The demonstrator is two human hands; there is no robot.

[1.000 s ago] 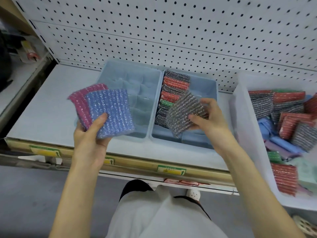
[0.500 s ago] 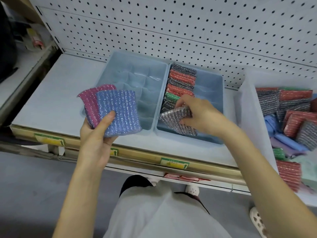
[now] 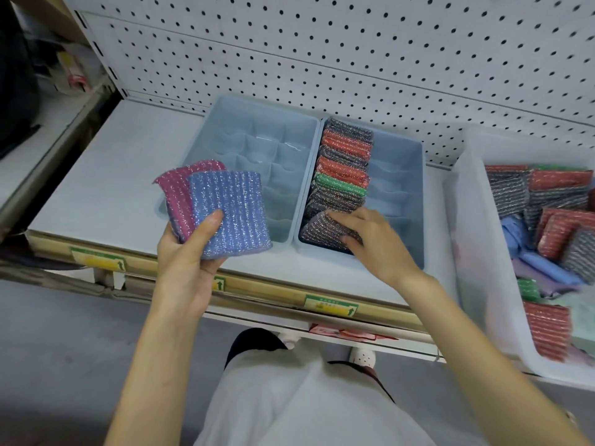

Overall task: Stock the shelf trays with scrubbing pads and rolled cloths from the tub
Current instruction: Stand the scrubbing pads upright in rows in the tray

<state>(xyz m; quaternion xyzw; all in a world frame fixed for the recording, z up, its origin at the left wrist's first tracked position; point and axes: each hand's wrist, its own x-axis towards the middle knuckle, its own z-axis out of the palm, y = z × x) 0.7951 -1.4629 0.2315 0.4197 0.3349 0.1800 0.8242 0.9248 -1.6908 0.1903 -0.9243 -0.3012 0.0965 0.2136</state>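
Pads fanned in left hand [image 3: 183, 268], thumb pressed on top: blue glittery rectangular scrubbing pad [image 3: 230, 214] in front, magenta glittery scrubbing pad [image 3: 175, 191] half hidden behind it to the left. Both are held up over the near left corner of the light-blue plastic divider tray [image 3: 254, 146].

Right hand [image 3: 376, 243] is down in the plain light-blue plastic tray [image 3: 402, 201]. Thumb and bent fingers grip the grey-silver glittery scrubbing pad [image 3: 322, 231]. That pad lies tilted at the near end of the row of packed pads [image 3: 344, 169], which runs near to far along this tray's left side in grey, green and red. The right part of this tray shows bare floor.

The two trays touch side by side on the white shelf [image 3: 112, 175], with the white pegboard panel [image 3: 354, 59] behind.

Translucent white plastic tub [image 3: 467, 220] sits just right of the plain tray. Inside it are loose red, grey and green pads, with blue and purple rolled cloths [image 3: 544, 268] among them in the middle.

Green-and-yellow price labels [image 3: 331, 305] are on the shelf's front rail. Pale clothing and light shoes of the person show below the shelf edge.
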